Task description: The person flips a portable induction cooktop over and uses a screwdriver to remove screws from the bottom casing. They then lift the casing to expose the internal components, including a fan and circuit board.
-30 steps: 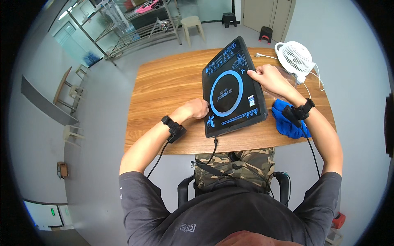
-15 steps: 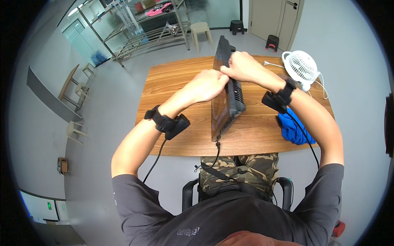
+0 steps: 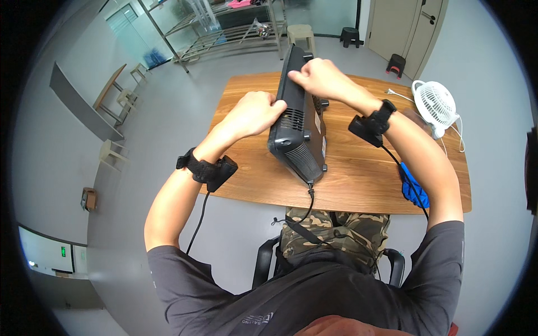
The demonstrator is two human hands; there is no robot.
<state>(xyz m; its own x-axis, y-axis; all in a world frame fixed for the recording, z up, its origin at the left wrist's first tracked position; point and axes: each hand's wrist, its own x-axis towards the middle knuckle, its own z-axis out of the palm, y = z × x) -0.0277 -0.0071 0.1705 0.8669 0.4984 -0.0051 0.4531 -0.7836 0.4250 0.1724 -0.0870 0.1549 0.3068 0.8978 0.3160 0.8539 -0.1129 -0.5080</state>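
Note:
A black induction cooker stands on its edge on the wooden table. Its vented side faces up and toward me, and its underside with small feet and a label is turned to the right. My left hand grips the upper edge nearer me, fingers curled over the left face and partly hidden. Farther along, my right hand is closed on the top edge near the far end. A black power cord leaves the near lower corner and hangs over the table's front edge. Black straps with small boxes sit on both wrists.
A white fan with its cord and plug lies at the table's far right. A crumpled blue cloth rests near my right forearm. Beyond the table are a metal rack, a beige stool and small black stools.
The cooker has tilted and turned, so its vented side and underside now show more. My left hand has shifted left and nearer me along its edge. The whole view has swung slightly left.

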